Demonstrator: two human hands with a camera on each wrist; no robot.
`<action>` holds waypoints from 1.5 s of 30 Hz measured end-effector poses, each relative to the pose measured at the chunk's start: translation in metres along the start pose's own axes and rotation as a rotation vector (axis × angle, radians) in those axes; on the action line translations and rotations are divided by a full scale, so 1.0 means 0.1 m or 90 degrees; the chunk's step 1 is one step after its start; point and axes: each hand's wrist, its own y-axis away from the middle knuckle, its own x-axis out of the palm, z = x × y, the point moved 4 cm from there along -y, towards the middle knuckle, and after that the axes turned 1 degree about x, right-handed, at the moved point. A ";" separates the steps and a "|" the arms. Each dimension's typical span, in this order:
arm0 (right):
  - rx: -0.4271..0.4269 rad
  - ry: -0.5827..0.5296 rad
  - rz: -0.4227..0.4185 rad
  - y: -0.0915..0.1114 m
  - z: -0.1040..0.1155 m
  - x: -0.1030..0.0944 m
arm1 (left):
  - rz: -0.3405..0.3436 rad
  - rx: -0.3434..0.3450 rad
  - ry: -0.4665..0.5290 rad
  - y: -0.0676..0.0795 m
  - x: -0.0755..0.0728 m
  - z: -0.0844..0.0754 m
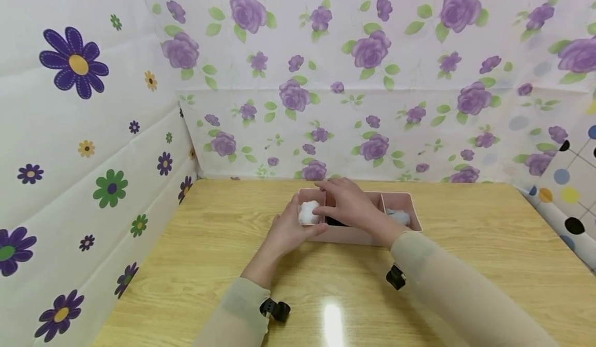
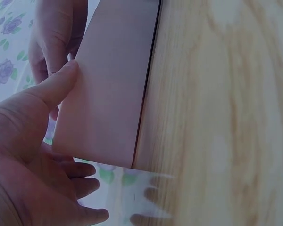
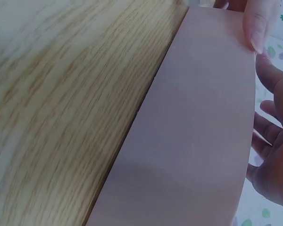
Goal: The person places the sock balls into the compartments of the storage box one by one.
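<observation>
A long pink box (image 1: 346,236) with three compartments stands on the table. In its left compartment lies a soft white bundle (image 1: 307,212). Something black (image 1: 334,222) shows in the middle one, partly covered by my right hand, and a grey-blue cloth bundle (image 1: 399,216) sits in the right one. My left hand (image 1: 287,231) holds the box's left front corner, thumb on the front wall and fingers along the end. Over the left and middle compartments reaches my right hand (image 1: 350,202), fingers spread, thumb right at the white bundle, fingertips near the back rim.
The wooden table (image 1: 223,223) extends on both sides of the box and in front of it. Close behind the box hangs a flowered curtain (image 1: 261,145). More patterned sheets (image 1: 112,145) close off the left and right sides.
</observation>
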 end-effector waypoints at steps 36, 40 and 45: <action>0.122 -0.045 -0.053 0.94 -0.96 -0.52 | -0.001 0.032 -0.011 0.05 0.01 -0.01; 0.135 -0.040 -0.051 1.05 -1.02 -0.53 | 0.005 0.021 -0.015 0.07 0.00 -0.03; 0.157 -0.015 -0.030 1.23 -1.10 -0.55 | 0.003 0.012 -0.028 0.08 0.01 -0.07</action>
